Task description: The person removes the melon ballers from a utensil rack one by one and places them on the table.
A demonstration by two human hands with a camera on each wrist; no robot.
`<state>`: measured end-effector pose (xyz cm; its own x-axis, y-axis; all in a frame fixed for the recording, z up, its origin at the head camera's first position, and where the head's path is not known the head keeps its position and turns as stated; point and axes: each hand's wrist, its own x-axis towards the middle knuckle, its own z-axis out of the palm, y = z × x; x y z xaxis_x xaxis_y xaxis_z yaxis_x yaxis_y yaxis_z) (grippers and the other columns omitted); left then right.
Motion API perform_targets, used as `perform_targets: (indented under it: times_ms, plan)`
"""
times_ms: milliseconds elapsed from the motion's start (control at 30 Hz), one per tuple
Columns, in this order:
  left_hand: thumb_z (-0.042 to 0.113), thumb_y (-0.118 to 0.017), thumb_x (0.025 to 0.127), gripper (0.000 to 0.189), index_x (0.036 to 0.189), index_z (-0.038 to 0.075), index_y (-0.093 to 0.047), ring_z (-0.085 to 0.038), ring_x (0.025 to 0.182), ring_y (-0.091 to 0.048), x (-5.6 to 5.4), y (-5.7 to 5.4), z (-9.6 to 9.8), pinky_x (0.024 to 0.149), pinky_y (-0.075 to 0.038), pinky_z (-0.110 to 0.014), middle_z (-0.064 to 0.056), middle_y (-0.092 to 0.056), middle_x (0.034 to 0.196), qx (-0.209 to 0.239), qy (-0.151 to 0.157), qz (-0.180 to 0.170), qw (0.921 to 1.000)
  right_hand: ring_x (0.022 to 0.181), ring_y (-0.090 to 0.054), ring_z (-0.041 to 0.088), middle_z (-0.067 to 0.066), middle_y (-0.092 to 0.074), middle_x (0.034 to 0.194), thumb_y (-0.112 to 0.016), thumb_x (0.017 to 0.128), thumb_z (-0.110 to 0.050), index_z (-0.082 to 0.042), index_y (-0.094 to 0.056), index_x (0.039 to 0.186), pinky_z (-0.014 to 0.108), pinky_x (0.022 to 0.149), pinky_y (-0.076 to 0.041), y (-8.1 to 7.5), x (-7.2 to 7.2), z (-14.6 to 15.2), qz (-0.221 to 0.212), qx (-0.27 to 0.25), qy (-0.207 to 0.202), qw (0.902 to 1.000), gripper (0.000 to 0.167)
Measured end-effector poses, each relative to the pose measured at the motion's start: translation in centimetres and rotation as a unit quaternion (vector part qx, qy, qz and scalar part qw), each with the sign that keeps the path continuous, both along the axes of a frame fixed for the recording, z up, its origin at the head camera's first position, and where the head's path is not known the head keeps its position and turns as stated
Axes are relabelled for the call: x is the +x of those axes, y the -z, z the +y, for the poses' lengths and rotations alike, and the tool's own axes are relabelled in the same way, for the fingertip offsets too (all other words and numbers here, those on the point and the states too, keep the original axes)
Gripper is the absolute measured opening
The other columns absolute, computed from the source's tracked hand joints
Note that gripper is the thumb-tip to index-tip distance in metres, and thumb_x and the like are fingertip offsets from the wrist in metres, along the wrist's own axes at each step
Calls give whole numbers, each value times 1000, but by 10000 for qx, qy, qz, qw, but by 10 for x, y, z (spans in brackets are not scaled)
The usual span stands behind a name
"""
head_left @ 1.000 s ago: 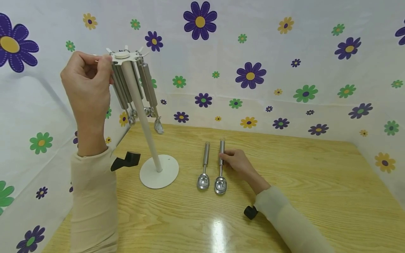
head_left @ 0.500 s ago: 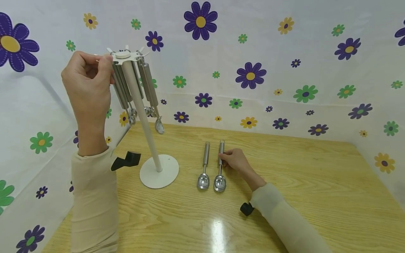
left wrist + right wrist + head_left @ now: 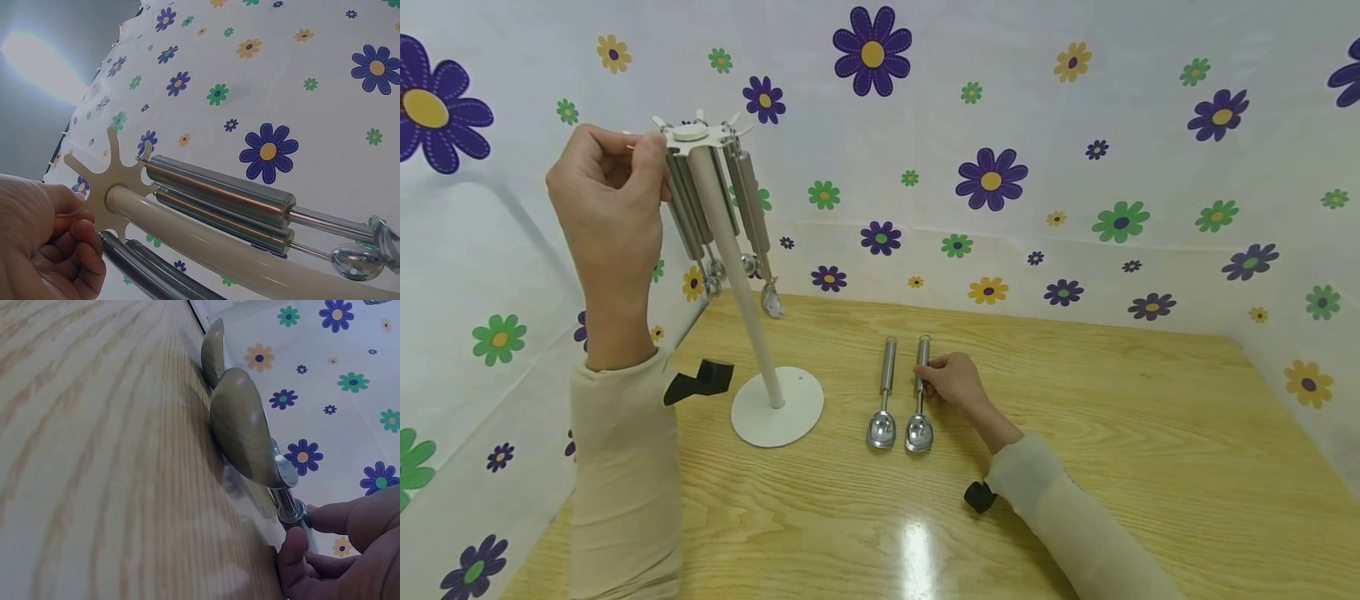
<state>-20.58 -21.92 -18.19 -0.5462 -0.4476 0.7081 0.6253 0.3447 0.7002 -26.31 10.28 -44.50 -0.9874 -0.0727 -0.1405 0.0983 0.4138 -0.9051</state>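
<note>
Here, the left hand is pinching the stand up top, at nine o'clock, with its fingers; the right hand is clamping its fingers on a scoop at the table, and another scoop is lying just beside it at nine o'clock.

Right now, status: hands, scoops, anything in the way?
Left hand pinching white stand's top. Right hand pinching right scoop by its handle. Left scoop close beside, apart. Nothing visible atop either scoop.
</note>
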Motion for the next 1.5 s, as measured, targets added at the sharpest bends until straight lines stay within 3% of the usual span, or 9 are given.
perform_targets:
  times_ms: [267, 433, 633, 733, 867, 1100, 1267, 1500]
  plan:
    - [11, -66, 100, 10, 89, 12, -66, -10, 62, -53, -3, 2, -2, 65, -46, -22, 3, -64, 79, -14, -7, 0, 10000, 52, -55, 12, 8, -62, 64, -70, 98, -8, 9, -72, 100, 21, 47, -47, 4, -1, -2, 236, 41, 55, 9997, 18]
    - [11, -66, 100, 11, 89, 13, -66, -10, 62, -53, -3, 2, -2, 65, -46, -21, 3, -64, 79, -34, -18, -12, 10000, 56, -54, 12, 10, -64, 72, -69, 100, -15, 11, -70, 112, 20, 50, -43, 4, -1, -1, 223, 98, 248, 9994, 29]
    - [10, -67, 99, 11, 88, 11, -65, -10, 61, -53, -3, 1, 0, 63, -45, -21, 2, -64, 78, -5, 41, 27, 10000, 76, -60, 19, 18, -65, 96, -59, 106, -18, 9, -61, 131, 26, 66, -52, -7, -4, 0, 137, -645, 259, 9975, 37]
    - [10, -67, 99, 12, 87, 11, -66, -10, 61, -53, -2, 0, 1, 62, -44, -21, 1, -63, 77, 16, 64, 47, 10000, 93, -65, 27, 24, -65, 113, -57, 108, -19, 8, -57, 136, 36, 83, -58, -18, -6, -3, 163, -1116, -14, 9936, 40]
    - [10, -67, 99, 11, 88, 11, -66, -10, 61, -53, -2, 0, 1, 62, -44, -21, 2, -63, 77, 5, 50, 43, 10000, 109, -66, 33, 28, -61, 129, -56, 109, -22, 5, -55, 140, 44, 99, -55, -40, -11, -13, 308, -1548, -415, 9866, 41]
    - [10, -66, 99, 11, 88, 11, -66, -10, 61, -53, 0, -1, 1, 63, -45, -21, 2, -62, 76, -25, 11, 28, 10000, 108, -67, 28, 20, -66, 122, -57, 109, -21, 0, -60, 135, 41, 100, -55, -85, -13, -42, 777, -1942, -1031, 9724, 34]
    - [9, -65, 99, 11, 88, 10, -65, -10, 60, -53, 1, 0, 1, 63, -44, -21, 2, -62, 74, -12, 36, 62, 10000, 113, -66, 32, 13, -69, 118, -57, 108, -24, -2, -60, 135, 41, 103, -53, -116, -9, -64, 1140, -2084, -1470, 9602, 35]
    - [9, -65, 99, 12, 87, 11, -65, -10, 60, -53, 2, -1, 2, 62, -44, -20, 2, -62, 74, -40, 9, 59, 10000, 116, -65, 32, 20, -66, 125, -54, 110, -19, 0, -61, 136, 36, 102, -53, -151, -6, -89, 1535, -2578, -1905, 9347, 33]
